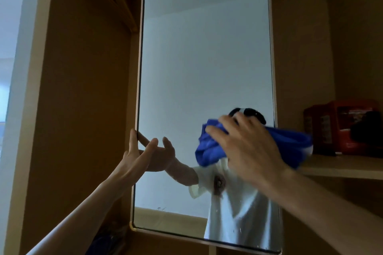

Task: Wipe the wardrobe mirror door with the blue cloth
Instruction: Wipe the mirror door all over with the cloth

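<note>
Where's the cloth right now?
Head view, right of centre: the cloth is bunched under the right hand against the lower right of the mirror, spilling towards the shelf beside it.

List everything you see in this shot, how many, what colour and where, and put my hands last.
mirror door: one, glass in a pale frame, centre
blue cloth: one, blue, bunched against the mirror's lower right
wardrobe: one, brown wood, either side of the mirror
shelf: one, light wood, right
red boxes: two it seems, red, blurred, on the shelf
left hand: one, touching the mirror door's left edge
right hand: one, holding the blue cloth to the glass
</note>
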The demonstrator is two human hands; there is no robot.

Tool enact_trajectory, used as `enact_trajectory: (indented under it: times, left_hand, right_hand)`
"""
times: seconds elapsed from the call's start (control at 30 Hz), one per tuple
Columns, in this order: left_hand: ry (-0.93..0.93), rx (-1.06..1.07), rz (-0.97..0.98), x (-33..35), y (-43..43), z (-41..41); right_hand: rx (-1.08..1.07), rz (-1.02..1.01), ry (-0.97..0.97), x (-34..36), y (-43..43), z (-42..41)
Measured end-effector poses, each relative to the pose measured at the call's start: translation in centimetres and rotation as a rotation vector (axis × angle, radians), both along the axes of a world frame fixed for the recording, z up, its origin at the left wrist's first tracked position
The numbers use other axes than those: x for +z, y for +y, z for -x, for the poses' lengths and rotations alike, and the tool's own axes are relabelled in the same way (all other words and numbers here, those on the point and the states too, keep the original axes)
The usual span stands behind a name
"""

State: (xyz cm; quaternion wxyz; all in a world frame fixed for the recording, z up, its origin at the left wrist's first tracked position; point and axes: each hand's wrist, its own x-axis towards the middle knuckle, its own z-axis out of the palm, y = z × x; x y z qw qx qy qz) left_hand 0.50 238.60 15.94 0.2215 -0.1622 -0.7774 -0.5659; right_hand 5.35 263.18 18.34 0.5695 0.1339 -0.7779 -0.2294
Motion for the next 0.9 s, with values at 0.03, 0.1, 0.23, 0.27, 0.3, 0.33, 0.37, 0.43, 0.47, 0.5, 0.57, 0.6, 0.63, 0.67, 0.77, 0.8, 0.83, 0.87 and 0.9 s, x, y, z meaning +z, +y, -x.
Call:
enact_trajectory:
  times: [0.03, 0.1, 0.23, 0.27, 0.3, 0.33, 0.37, 0.43, 0.47, 0.5, 0.57, 0.6, 0.63, 0.67, 0.77, 0.8, 0.83, 0.87, 0.9]
  left_hand:
    - [-0.013, -0.023, -0.006, -0.2, -0.3, 1.0]
    - [-0.017, -0.023, -0.009, -0.6, -0.3, 1.7]
    - [-0.046, 0.026, 0.022, -1.6, -0.9, 3.0]
    - [-0.031, 0.03, 0.028, -1.8, -0.9, 3.1]
    - [-0.023, 0.027, 0.025, -2.1, -1.0, 3.5]
    - [-0.018, 0.018, 0.025, -2.2, -1.1, 3.9]
    - [-0.012, 0.019, 0.027, -2.3, -1.2, 4.3]
    - [-0.007, 0.039, 0.04, -2.3, -1.4, 5.0]
    - [-0.002, 0.034, 0.039, -2.4, -1.7, 5.4]
    - [0.001, 0.033, 0.039, -2.4, -1.8, 5.8]
    - [0.003, 0.039, 0.047, -2.6, -1.9, 6.4]
    - [0.001, 0.041, 0.051, -2.7, -1.8, 6.5]
    - [0.001, 0.051, 0.05, -2.7, -1.7, 6.7]
    - [0.003, 0.059, 0.049, -2.7, -1.5, 6.7]
    - [0.018, 0.054, 0.047, -2.6, -0.9, 6.4]
    - [0.019, 0.051, 0.046, -2.5, -0.9, 6.3]
    - [0.02, 0.049, 0.047, -2.5, -0.8, 6.1]
    - [0.022, 0.049, 0.049, -2.5, -0.8, 5.9]
    - [0.026, 0.05, 0.052, -2.5, -0.8, 5.8]
  right_hand:
    - [-0.016, 0.004, 0.013, 1.7, 0.4, -0.1]
    - [-0.026, 0.028, 0.053, 5.0, 1.4, -0.3]
    - [-0.018, 0.036, 0.049, 5.9, 2.1, -0.1]
    - [-0.015, -0.002, 0.042, 4.6, 2.1, 0.1]
    - [-0.006, -0.042, 0.033, 3.0, 2.2, 0.5]
    - [0.014, -0.064, 0.019, 1.4, 2.3, 0.7]
    - [0.043, -0.064, 0.002, -0.2, 2.4, 1.0]
    - [0.1, -0.064, -0.031, -2.5, 2.8, 1.5]
    - [0.107, -0.078, -0.047, -3.3, 3.0, 1.7]
    - [0.101, -0.101, -0.062, -3.8, 3.2, 1.9]
    - [0.106, -0.13, -0.07, -3.6, 3.6, 1.8]
    - [0.112, -0.122, -0.065, -3.0, 3.8, 1.6]
    - [0.114, -0.103, -0.052, -2.1, 4.0, 1.5]
    - [0.105, -0.084, -0.031, -0.9, 4.1, 1.4]
    - [0.053, -0.029, 0.065, 3.6, 4.6, 1.3]
    - [0.038, -0.01, 0.095, 5.1, 4.8, 1.3]
    - [0.029, 0.01, 0.119, 6.5, 5.0, 1.2]
    - [0.027, 0.032, 0.134, 7.5, 5.2, 1.2]
    - [0.032, 0.05, 0.14, 8.0, 5.3, 1.2]
